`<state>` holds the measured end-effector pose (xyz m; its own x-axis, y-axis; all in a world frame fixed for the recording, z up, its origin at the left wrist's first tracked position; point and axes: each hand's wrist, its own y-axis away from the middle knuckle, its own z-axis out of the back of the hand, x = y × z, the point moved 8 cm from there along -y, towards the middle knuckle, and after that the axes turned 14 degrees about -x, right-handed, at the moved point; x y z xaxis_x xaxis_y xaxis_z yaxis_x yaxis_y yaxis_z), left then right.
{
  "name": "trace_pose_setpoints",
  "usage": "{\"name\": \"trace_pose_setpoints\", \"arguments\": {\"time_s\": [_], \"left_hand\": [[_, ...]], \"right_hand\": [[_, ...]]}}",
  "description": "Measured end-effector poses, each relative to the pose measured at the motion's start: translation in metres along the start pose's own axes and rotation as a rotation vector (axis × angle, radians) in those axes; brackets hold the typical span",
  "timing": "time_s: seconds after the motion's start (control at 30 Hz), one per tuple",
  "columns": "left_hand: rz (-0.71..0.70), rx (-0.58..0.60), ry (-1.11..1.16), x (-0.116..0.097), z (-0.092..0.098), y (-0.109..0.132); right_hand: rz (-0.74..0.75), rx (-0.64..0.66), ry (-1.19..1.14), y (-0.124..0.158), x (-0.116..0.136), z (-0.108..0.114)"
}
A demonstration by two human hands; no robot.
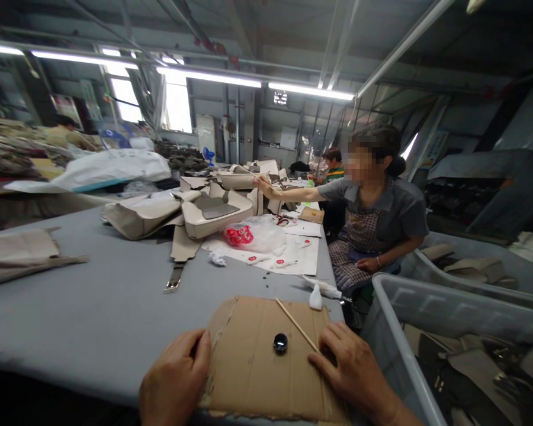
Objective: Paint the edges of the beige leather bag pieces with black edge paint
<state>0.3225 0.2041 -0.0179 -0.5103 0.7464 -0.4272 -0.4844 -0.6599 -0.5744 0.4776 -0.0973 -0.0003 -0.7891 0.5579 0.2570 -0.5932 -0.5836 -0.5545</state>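
Observation:
A thin wooden stick (295,322) slants over a piece of brown cardboard (244,367), its near end pinched in my right hand (353,364). On the cardboard, left of that hand, sits a small round cap (280,344) with dark, shiny contents. My left hand (175,376) is closed beside the cardboard's left edge, thumb against the curled fingers; whether it grips anything is hidden. Just past the far right corner stands a small white squeeze bottle (315,297), near a crumpled white wrapping (326,289).
Beige bag pieces (217,216) are heaped farther up the grey table (93,307). Clear plastic with red print (238,235) lies on white paper with several small tubes. A co-worker (373,207) sits at the right, one arm over the table. Grey bins (395,319) stand right of the table.

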Motion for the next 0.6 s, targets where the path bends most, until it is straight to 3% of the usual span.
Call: {"name": "trace_pose_setpoints", "arguments": {"time_s": [0.37,0.5,0.6], "left_hand": [[0.011,0.025,-0.027,0.005,-0.006,-0.002],[0.052,0.059,-0.042,0.017,-0.011,-0.001],[0.106,0.029,-0.035,0.022,-0.007,-0.003]], "right_hand": [[-0.028,-0.103,-0.029,-0.008,-0.004,0.000],[-0.049,-0.195,-0.049,-0.005,-0.005,0.015],[-0.071,-0.324,-0.120,0.014,-0.011,0.034]]}}
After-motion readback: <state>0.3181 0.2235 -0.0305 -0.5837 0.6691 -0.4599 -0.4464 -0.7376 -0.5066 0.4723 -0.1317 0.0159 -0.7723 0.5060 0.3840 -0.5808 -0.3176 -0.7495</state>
